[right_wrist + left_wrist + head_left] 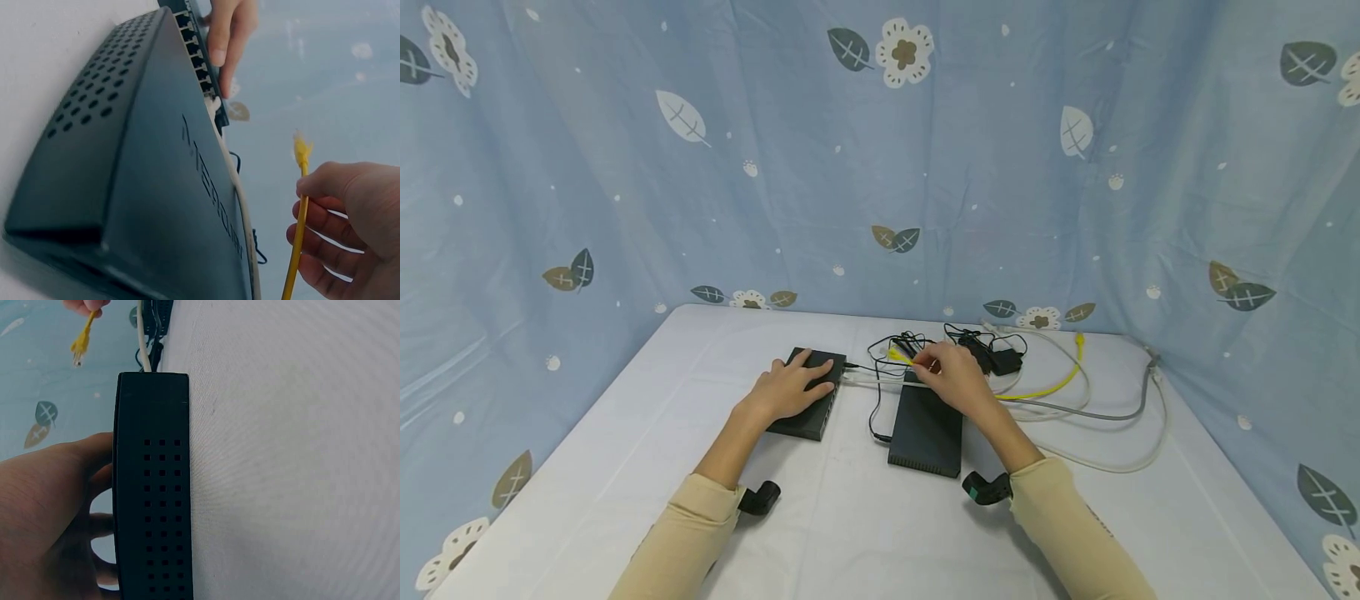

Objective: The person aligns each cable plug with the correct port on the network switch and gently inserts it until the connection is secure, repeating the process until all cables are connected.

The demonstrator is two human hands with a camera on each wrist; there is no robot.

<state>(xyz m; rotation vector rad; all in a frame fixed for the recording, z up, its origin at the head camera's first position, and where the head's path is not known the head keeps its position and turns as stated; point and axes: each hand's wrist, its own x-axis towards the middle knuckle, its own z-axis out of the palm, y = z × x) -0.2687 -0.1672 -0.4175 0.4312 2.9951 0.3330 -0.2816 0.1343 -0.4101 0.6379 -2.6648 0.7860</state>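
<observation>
My left hand (784, 392) lies spread on top of a black network switch (805, 425), its fingers pressing on the upper face. A row of ports (199, 59) runs along the switch's right side, and a white network cable (871, 382) is plugged into one. Above a second black network switch (927, 433), my right hand (957, 379) pinches a yellow network cable (300, 234) between thumb and fingers, just behind its plug (80, 347). The plug hangs in the air, apart from the ports, pointing toward the left switch.
Black power adapters (1003, 361) with tangled cords lie behind the right switch. A grey cable (1105, 415) and several white cables loop over the right side of the white table (850, 533). A patterned blue curtain (790, 167) hangs behind.
</observation>
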